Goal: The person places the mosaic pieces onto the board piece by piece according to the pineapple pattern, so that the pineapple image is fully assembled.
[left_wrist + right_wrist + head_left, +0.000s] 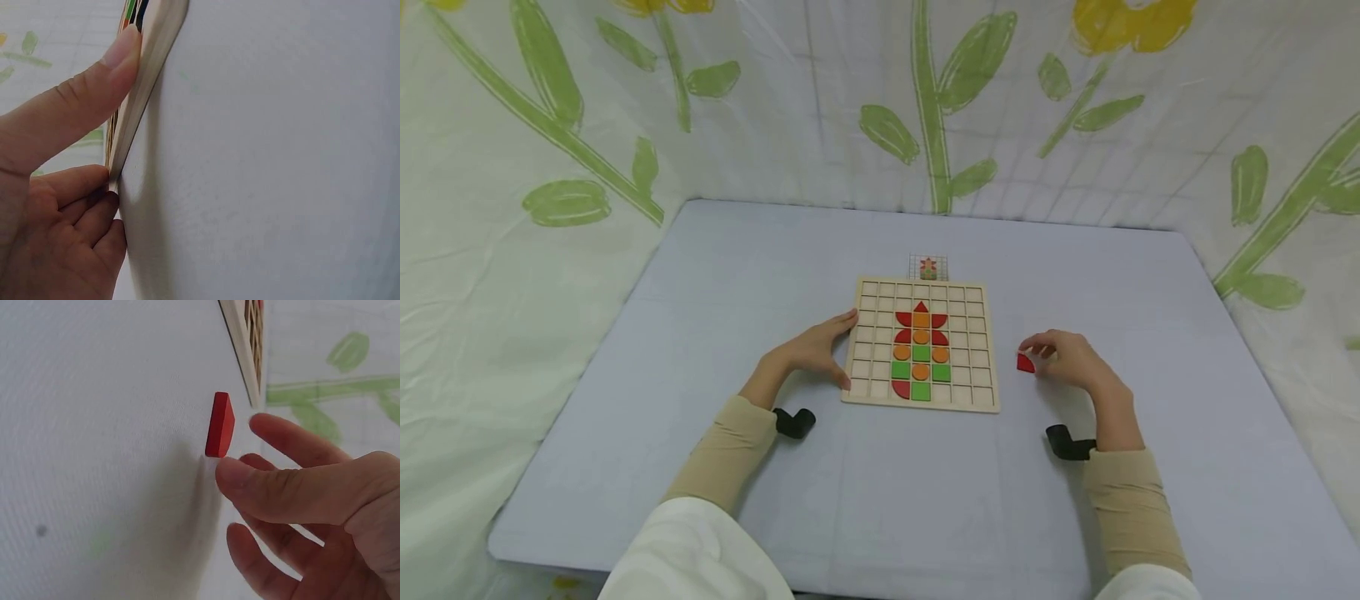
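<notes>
A wooden grid board (973,350) lies on the table with red, orange and green shapes set in a column down its middle. Along its left edge rests my left hand (808,348), thumb near the front corner and fingers farther back; in the left wrist view the thumb (100,94) lies against the board's rim. To the right of the board is a red quarter-circle piece (1025,363), flat on the table. My right hand (1071,360) is just beside it. In the right wrist view the thumb tip is right at the red piece (219,425), the fingers spread apart.
A small pattern card (928,267) with a similar coloured figure lies behind the board's far edge. Black wrist-worn devices (795,423) sit below both hands. Cloth with painted flowers (850,100) hangs behind the pale table (887,500).
</notes>
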### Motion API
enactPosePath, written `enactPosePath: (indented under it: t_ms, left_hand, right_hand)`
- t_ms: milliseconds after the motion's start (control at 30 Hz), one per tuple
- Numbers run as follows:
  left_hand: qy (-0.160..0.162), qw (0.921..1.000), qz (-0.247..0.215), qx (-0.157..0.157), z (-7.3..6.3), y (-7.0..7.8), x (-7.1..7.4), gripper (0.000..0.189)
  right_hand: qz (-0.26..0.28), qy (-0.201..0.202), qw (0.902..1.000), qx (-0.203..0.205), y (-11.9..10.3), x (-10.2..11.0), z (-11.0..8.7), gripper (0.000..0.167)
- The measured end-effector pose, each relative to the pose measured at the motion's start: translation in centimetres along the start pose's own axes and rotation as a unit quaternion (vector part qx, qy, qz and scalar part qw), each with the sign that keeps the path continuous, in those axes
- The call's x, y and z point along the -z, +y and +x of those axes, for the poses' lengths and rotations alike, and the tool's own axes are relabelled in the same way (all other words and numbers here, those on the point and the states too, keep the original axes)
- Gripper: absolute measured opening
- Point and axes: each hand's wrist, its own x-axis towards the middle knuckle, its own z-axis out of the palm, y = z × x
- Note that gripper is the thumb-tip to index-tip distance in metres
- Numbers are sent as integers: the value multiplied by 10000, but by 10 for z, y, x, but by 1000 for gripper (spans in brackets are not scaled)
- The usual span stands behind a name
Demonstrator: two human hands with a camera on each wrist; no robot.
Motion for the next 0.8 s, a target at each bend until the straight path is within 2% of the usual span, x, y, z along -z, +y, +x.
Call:
enactPosePath:
  t_ms: [100,200,367,533,800]
  left_hand:
    - [-1,10000,-11,15,-1,1,0,115]
    - [-1,10000,-2,24,-1,1,0,115]
    - [-14,10000,31,50,0,-1,0,114]
    - [-24,10000,45,53,1,-1,-1,114]
    - [-12,10000,8,62,-1,0,0,115]
  right_hand:
    - [154,-141,9997,86,2,0,2,42]
    - [281,-266,9992,28,4,-1,5,35]
    - [363,-274,9989,105,4,-1,7,36]
    - [312,-280,9991,-22,3,-2,7,39]
    - [229,23,9997,-105,-2,-6,3,37]
